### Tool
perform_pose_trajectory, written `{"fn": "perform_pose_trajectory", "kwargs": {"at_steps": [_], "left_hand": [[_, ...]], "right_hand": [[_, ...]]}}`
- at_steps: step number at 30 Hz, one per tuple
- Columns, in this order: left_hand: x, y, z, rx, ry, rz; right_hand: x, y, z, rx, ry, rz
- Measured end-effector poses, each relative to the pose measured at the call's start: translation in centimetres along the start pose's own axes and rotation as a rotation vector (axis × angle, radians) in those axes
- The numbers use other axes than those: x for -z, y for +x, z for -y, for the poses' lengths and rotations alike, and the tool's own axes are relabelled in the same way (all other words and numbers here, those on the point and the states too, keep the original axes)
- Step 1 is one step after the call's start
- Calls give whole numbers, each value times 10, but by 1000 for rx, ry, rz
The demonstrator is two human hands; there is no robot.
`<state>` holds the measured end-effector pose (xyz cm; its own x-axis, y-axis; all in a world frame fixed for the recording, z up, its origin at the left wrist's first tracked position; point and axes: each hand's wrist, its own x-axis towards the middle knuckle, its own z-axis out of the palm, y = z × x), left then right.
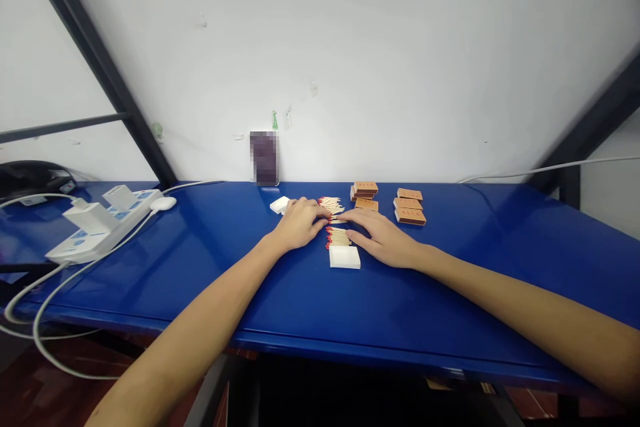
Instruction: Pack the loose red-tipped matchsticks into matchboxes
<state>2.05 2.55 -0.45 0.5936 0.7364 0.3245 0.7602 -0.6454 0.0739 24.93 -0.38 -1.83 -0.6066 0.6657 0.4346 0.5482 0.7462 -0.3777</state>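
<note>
Pinching slim, red-tipped wooden matches (337,221), seemingly: left hand (301,223) narrow; right hand (383,239) wider, loosely curved alongside.

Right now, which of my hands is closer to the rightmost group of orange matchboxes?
Your right hand is nearer, to the left and closer to you than those matchboxes; your left hand is farther left, at the matches.

White power strip (121,215) with plugs (91,219), pixelated dark rectangle (264,158) against white wall (380,60); black post (103,67)
</note>
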Motion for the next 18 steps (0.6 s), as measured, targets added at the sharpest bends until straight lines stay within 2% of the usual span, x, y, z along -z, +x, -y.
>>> {"fn": "perform_pose_trajectory", "kwargs": {"at_steps": [6, 18], "left_hand": [[2, 0, -1, -6, -2, 34], [1, -1, 1, -16, -18, 28]], "right_hand": [[0, 0, 0, -7, -12, 4], [-1, 0, -1, -9, -24, 14]]}}
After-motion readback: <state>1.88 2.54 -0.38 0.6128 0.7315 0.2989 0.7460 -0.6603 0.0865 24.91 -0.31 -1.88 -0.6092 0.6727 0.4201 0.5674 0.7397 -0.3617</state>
